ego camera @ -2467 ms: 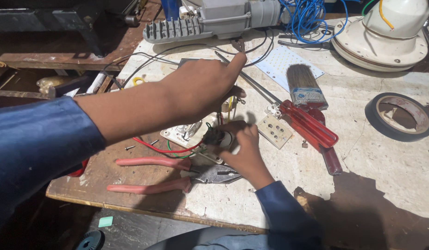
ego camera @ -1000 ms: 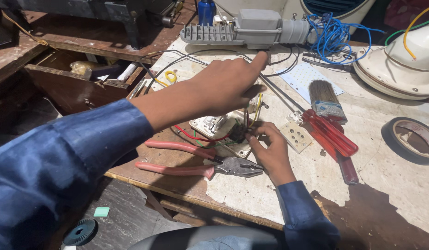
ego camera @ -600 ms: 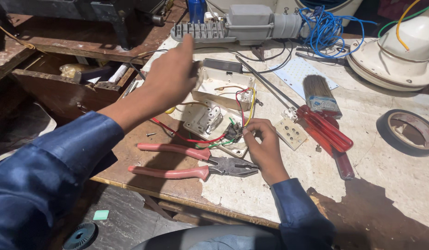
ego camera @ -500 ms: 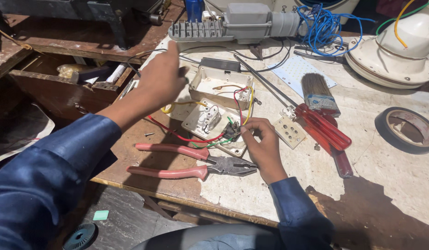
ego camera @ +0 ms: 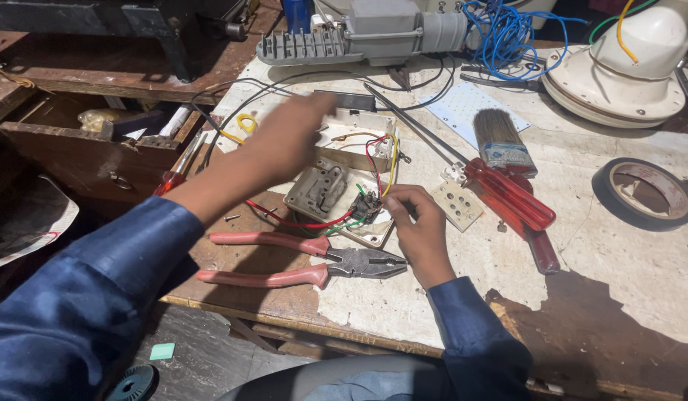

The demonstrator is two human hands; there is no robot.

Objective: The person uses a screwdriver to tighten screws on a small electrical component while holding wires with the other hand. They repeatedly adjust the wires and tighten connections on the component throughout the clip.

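My right hand (ego camera: 420, 232) rests on the bench, its fingertips pinching a small black switch part (ego camera: 366, 206). Red, green and yellow wires run from that part. It sits against a beige switch plate (ego camera: 323, 187) that lies open, back side up. My left hand (ego camera: 286, 139) hovers blurred above the plate and a white box (ego camera: 355, 137); I see nothing in it. Pink-handled pliers (ego camera: 303, 261) lie just in front of the plate, beside my right hand.
Two red screwdrivers (ego camera: 511, 197), a paint brush (ego camera: 498, 141) and a white socket face (ego camera: 457, 206) lie to the right. A tape roll (ego camera: 641, 189) sits further right. At the back are a grey lamp housing (ego camera: 359, 33) and a white dome fitting (ego camera: 626, 63). An open wooden drawer (ego camera: 99, 145) is on the left.
My left hand lifted off the switch part, swung out to the upper left near the drawer, and has now come back over the white box. My right hand has kept its pinch.
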